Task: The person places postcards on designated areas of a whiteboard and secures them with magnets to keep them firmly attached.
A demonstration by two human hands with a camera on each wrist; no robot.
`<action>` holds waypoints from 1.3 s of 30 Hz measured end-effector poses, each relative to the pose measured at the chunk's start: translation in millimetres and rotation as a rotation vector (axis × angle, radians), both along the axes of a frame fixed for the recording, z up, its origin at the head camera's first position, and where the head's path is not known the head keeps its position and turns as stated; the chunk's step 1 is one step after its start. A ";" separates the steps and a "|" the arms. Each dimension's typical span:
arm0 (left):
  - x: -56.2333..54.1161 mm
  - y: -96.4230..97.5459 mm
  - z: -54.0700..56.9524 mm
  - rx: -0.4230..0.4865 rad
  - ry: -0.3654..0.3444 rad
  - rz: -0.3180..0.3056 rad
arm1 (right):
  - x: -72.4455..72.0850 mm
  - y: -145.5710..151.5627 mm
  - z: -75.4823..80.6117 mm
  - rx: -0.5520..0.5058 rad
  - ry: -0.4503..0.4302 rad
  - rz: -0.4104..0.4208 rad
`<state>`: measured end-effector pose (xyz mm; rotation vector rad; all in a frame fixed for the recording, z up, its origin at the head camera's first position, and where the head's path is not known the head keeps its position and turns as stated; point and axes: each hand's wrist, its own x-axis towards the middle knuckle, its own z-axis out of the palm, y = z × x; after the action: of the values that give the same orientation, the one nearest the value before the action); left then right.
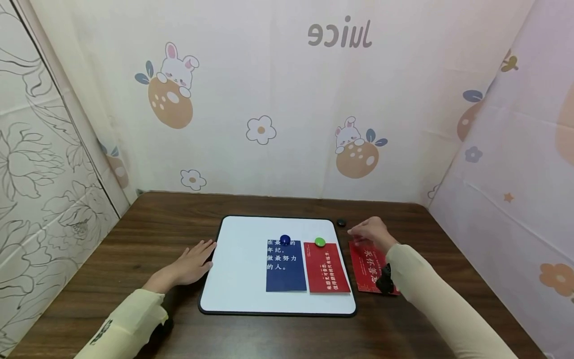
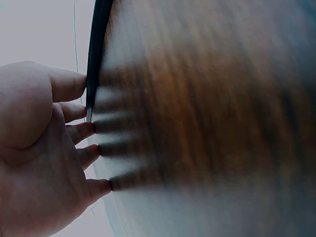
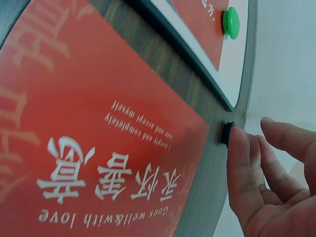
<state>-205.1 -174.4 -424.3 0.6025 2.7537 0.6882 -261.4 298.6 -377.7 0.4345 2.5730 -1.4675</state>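
A white magnetic board (image 1: 237, 269) with a black rim lies flat on the table. My left hand (image 1: 193, 262) rests on the wood at its left edge, fingers spread and thumb by the rim. On the board are a blue card (image 1: 287, 274) with a dark blue magnet (image 1: 285, 240) at its top, and a red card (image 1: 327, 271) with a green magnet (image 1: 320, 242). My right hand (image 1: 372, 233) hovers over the far end of a loose red card (image 1: 365, 267), holding nothing, its thumb and index finger apart. Close to its fingertips sits a black magnet (image 1: 341, 223) on the table.
The brown wooden table (image 1: 179, 329) extends around the board. A patterned curtain (image 1: 287, 169) hangs behind its back edge, with more printed cloth at the left and right sides.
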 end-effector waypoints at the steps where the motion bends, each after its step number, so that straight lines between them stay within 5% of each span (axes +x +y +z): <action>1: 0.0 0.0 0.3 0.000 0.000 -0.001 | 0.7 1.3 0.3 0.004 -0.001 -0.003; 39: -0.3 -0.8 2.1 -0.006 0.010 -0.011 | 14.6 52.4 -4.3 0.011 -0.054 -0.078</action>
<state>-205.3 -175.2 -422.2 0.6214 2.7589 0.6762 -246.8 351.0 -382.0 0.5739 2.5508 -1.4461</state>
